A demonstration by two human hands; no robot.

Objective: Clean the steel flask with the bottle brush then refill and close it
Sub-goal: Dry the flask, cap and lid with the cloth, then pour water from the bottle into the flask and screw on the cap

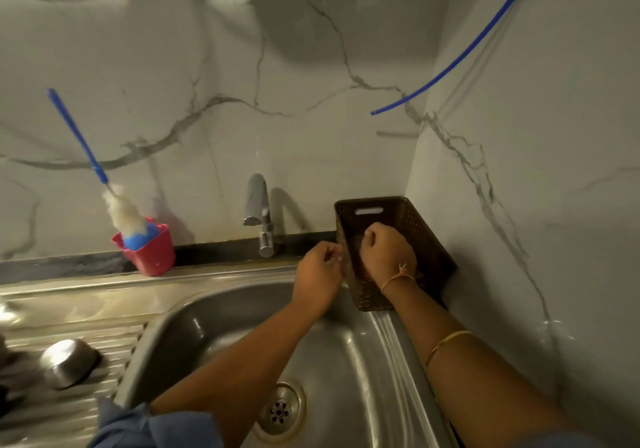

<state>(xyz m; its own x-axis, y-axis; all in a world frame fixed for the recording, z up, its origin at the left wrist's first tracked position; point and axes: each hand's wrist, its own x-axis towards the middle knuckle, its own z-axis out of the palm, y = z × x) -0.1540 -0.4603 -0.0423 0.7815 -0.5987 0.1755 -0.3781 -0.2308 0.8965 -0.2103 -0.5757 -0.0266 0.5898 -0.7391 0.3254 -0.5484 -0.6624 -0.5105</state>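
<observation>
The bottle brush (104, 184), with a blue handle and white bristles, stands head down in a pink cup (152, 253) on the ledge behind the sink, far left of both hands. A rounded steel vessel (67, 361) lies on the drainboard at the left; I cannot tell whether it is the flask. My left hand (317, 274) has its fingers curled and pinches the left rim of a brown perforated basket (408, 219). My right hand (386, 250) reaches down inside the basket with its fingers curled; whatever is beneath it is hidden.
The steel sink (214, 323) with its drain (280, 411) lies below my forearms. A chrome tap (258, 212) rises behind it, left of the basket. A blue tube (450, 67) hangs across the right corner. Marble walls close in at the back and right.
</observation>
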